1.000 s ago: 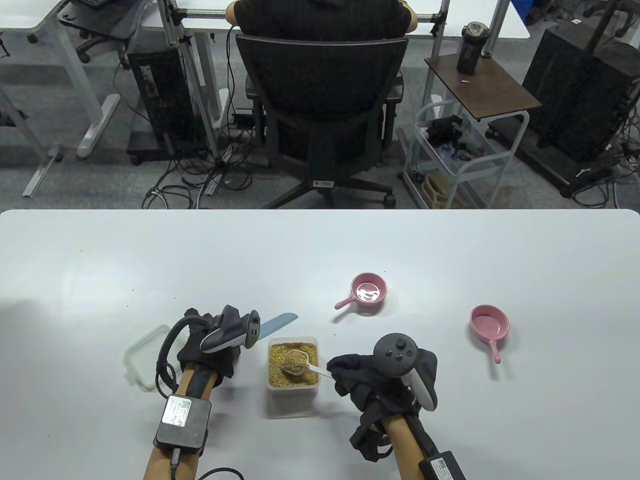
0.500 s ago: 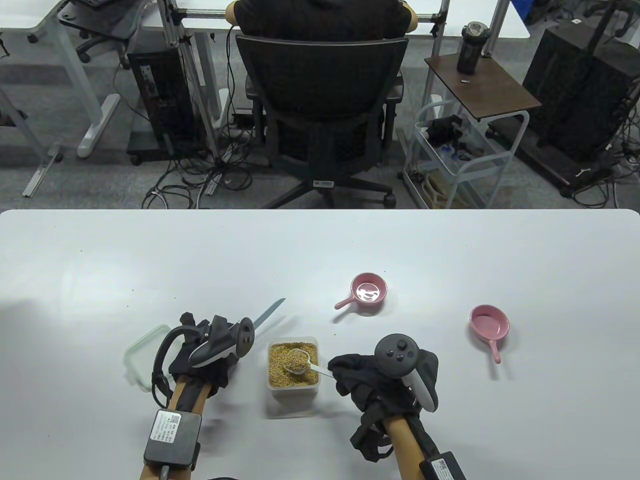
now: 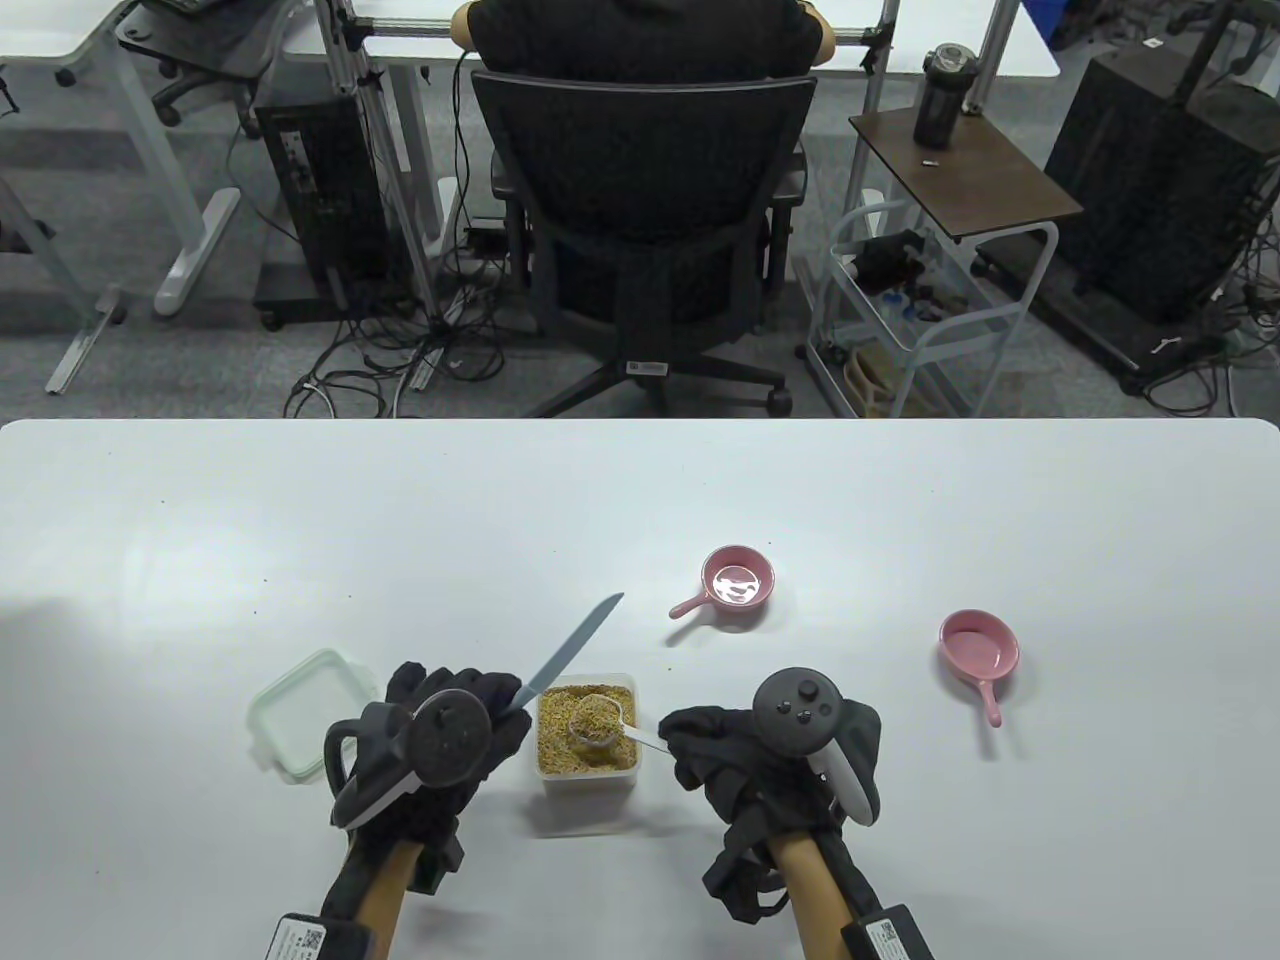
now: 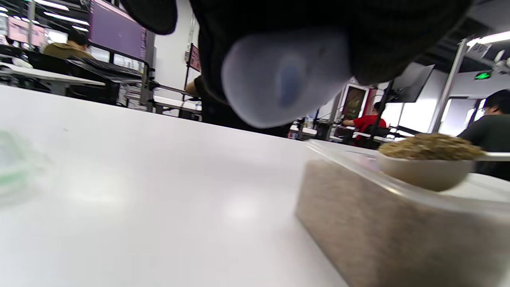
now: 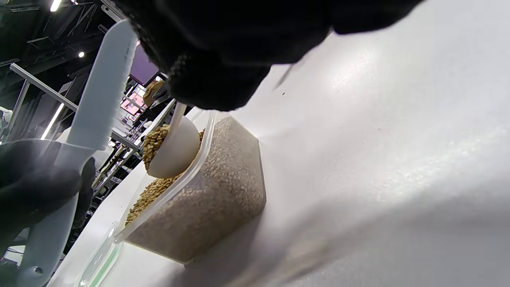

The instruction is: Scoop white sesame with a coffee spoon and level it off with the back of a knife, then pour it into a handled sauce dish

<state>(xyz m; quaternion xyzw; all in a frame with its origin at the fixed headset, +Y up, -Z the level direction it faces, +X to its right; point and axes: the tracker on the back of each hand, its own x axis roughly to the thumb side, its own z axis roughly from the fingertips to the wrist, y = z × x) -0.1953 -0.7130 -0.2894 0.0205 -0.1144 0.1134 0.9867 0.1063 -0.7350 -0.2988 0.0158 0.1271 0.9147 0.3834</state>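
A clear plastic tub (image 3: 588, 782) of sesame stands near the table's front. My right hand (image 3: 700, 745) pinches the handle of a white coffee spoon (image 3: 598, 722), whose bowl is heaped with sesame and held just above the tub (image 5: 223, 191); the heaped spoon (image 4: 428, 163) also shows in the left wrist view, and the spoon (image 5: 175, 151) in the right wrist view. My left hand (image 3: 470, 715) grips the handle of a pale blue knife (image 3: 575, 645), its blade slanting up and to the right past the tub's far left corner. The knife (image 5: 99, 91) is clear of the spoon.
Two pink handled sauce dishes sit on the table: one (image 3: 737, 580) beyond the tub, one (image 3: 978, 645) at the right. The tub's green-rimmed lid (image 3: 295, 715) lies left of my left hand. A person sits in an office chair (image 3: 640, 200) behind the table.
My left hand has swung toward me and rightward, turning so the knife blade now reaches past the tub's corner toward the spoon. The right hand and spoon have barely moved.
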